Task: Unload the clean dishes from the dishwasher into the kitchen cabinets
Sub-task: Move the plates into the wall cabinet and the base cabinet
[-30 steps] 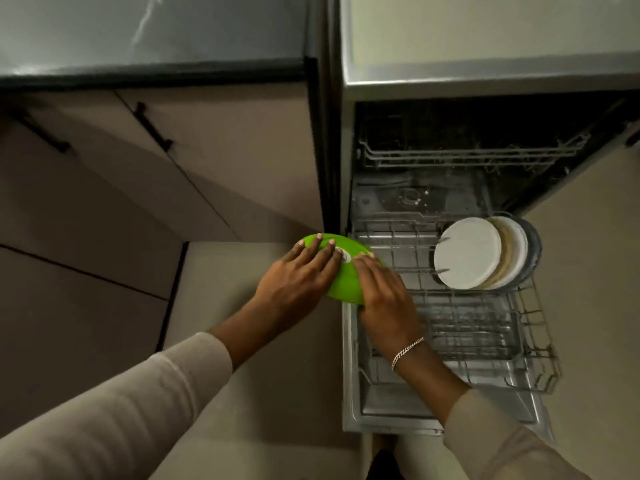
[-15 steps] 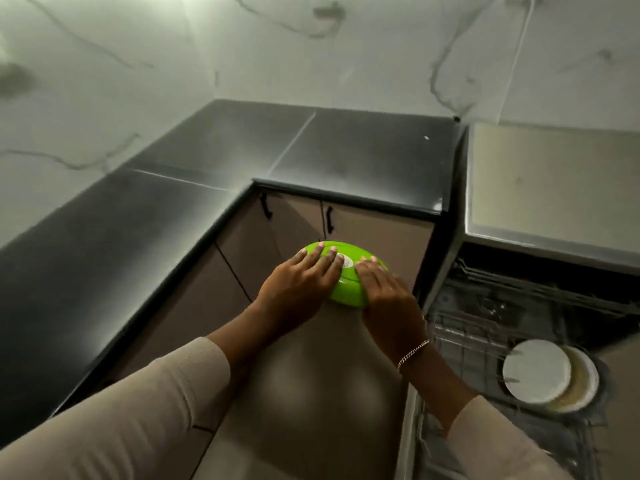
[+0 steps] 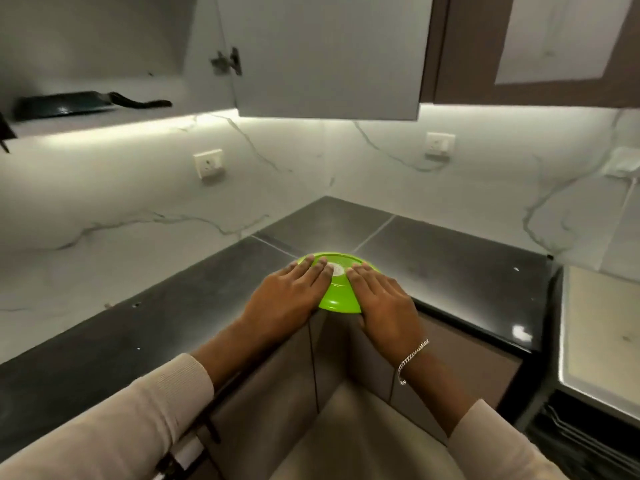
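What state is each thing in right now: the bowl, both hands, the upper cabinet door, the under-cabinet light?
green bowl: upside down, held in the air between both hands.
left hand: fingers straight, laid flat on the bowl.
right hand: fingers straight, laid flat on the bowl.
upper cabinet door: swung open.
under-cabinet light: on.
dark pan: lying on the open cabinet's shelf.

one green bowl [image 3: 337, 296], two hands [image 3: 289, 297] [image 3: 386, 306], one pan [image 3: 62, 104]
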